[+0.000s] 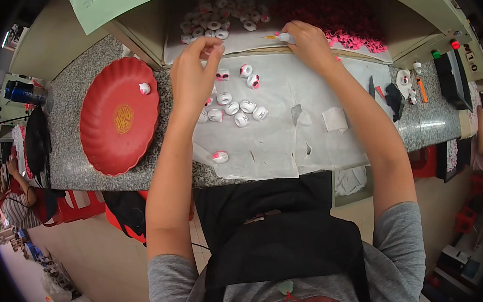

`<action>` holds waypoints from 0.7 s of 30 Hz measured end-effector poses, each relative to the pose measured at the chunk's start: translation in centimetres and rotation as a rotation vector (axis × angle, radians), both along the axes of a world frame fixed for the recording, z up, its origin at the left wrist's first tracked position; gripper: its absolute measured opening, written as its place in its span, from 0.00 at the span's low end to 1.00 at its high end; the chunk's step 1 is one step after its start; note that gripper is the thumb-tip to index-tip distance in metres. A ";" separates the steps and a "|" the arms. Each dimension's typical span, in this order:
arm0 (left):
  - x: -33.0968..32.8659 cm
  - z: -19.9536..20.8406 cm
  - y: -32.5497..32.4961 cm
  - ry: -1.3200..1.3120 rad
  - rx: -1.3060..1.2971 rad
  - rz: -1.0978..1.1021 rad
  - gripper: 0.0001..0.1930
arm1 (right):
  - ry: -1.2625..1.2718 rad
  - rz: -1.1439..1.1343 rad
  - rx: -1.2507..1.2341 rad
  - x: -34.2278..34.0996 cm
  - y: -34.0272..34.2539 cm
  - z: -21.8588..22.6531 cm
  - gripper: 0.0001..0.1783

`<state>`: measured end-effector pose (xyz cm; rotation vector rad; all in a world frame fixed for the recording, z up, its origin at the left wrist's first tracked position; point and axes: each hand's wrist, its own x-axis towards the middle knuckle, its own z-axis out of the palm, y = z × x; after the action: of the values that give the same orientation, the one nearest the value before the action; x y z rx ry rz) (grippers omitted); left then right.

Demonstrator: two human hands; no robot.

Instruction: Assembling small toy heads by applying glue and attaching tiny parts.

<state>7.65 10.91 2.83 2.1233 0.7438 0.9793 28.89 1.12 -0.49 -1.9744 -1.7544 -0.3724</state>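
Note:
My right hand point(308, 42) is closed on a small white squeeze bottle point(286, 37) with a thin yellow needle tip pointing left. A bit of pink shows by the tip. My left hand point(196, 69) hovers over the work sheet with fingers curled and a gap between thumb and forefinger; nothing shows between them. Just beyond its fingertips lies a heap of small white rounded pieces point(222, 33) on the shelf. Several similar pieces point(242, 118), some with pink parts, lie on the white sheet point(263, 143) below my hands. One more point(220, 156) sits near the front edge.
A red scalloped bowl point(96, 145) at the left holds one white-and-pink piece point(145, 89). Many pink and dark bits point(351, 34) fill the shelf's right side. Dark scraps point(395, 102), an orange tool point(421, 90) and a black tray point(452, 80) lie right. Other people sit at both sides.

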 end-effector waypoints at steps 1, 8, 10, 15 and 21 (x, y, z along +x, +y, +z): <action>1.2 -0.3 0.8 0.060 0.064 -0.026 0.07 | 0.066 -0.018 -0.043 -0.1 -0.2 0.4 0.14; 8.9 -2.2 2.0 0.520 0.429 0.029 0.08 | 0.390 -0.060 0.277 -1.9 -4.8 3.1 0.15; 9.5 -2.9 2.6 0.552 0.448 0.047 0.08 | 0.614 -0.086 0.278 -4.1 -7.6 3.7 0.20; 5.9 -1.0 1.3 -0.055 -0.178 -0.178 0.15 | 1.083 0.082 0.225 -8.8 -13.9 2.8 0.19; -1.6 0.7 -6.9 -0.297 -0.906 -0.399 0.13 | 1.443 0.098 0.260 -12.8 -15.8 3.7 0.20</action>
<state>6.04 3.96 3.53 1.2272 0.4521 0.5545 16.06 -14.70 3.24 -1.2691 -0.7521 0.6883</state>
